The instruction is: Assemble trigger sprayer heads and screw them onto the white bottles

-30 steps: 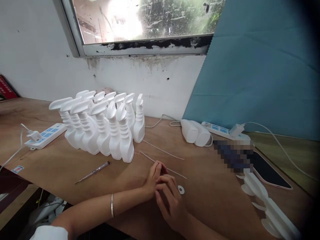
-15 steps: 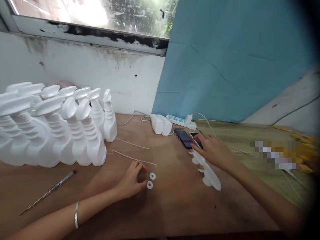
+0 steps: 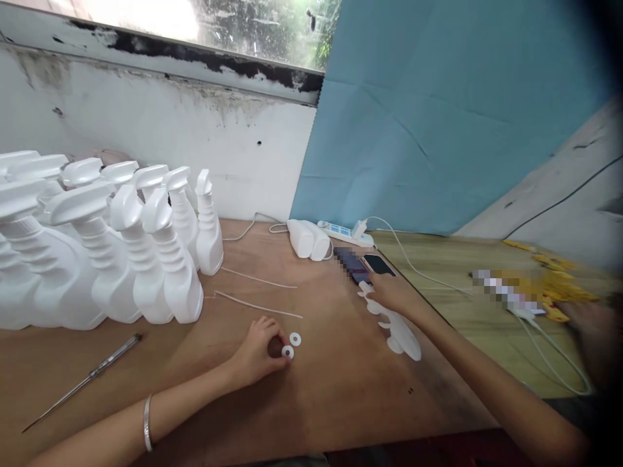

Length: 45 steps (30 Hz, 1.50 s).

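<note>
The fingers of my left hand [image 3: 256,349] pinch the nearer white ring washer [image 3: 291,351], a second washer [image 3: 298,340] just beyond on the desk [image 3: 341,383], while white sprayer tops [image 3: 402,332] slant towards me from my right hand [image 3: 387,290], its grip hidden.

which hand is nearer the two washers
Left. The left hand is at them, fingers about the edge of one washer, close to the other washer; the right hand is farther off to their right, by the phones.
</note>
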Each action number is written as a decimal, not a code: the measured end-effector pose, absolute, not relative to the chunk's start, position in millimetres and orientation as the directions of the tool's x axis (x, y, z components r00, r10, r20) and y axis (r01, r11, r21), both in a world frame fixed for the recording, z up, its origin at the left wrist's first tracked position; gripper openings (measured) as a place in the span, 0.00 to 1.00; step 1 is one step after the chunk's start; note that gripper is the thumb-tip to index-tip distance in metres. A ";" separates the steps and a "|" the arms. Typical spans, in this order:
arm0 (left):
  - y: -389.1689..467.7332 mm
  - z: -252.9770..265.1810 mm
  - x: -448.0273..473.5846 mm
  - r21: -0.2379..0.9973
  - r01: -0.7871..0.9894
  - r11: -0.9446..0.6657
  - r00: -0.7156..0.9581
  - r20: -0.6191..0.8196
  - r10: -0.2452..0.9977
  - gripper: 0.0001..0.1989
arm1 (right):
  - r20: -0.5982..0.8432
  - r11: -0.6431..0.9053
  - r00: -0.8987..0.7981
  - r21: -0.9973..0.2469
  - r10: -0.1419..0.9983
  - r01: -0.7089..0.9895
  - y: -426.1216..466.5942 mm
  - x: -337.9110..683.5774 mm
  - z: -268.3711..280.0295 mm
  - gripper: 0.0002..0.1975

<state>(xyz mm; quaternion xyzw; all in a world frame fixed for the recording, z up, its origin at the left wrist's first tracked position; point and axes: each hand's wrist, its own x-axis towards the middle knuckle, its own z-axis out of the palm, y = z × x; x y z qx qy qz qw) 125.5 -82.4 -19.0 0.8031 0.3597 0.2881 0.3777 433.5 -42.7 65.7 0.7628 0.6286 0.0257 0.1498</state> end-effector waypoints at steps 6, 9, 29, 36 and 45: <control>-79.6 -19.5 123.1 0.957 0.138 -0.257 0.519 0.151 0.841 0.06 | 0.059 -0.100 0.099 0.015 0.993 0.995 -45.0 411.2 83.4 0.11; -74.7 -22.4 122.2 0.997 -0.021 -0.080 0.445 0.081 0.892 0.10 | 0.140 0.076 0.007 -0.581 0.990 0.810 -49.8 381.7 78.4 0.15; -64.1 -25.4 121.8 0.987 -0.158 0.006 0.265 0.036 0.964 0.16 | -0.065 -0.076 -0.045 -0.947 0.997 -0.314 -70.4 264.5 -24.9 0.19; -71.4 -15.7 118.1 0.991 -0.116 -0.068 0.249 0.095 0.964 0.15 | 0.118 0.011 -0.325 -0.949 0.938 -0.314 -75.4 263.7 -20.9 0.32; -74.8 -17.6 118.5 0.990 -0.065 -0.122 0.274 0.135 0.952 0.14 | 0.272 0.312 -0.176 -0.912 0.946 0.267 -81.1 262.6 -27.6 0.27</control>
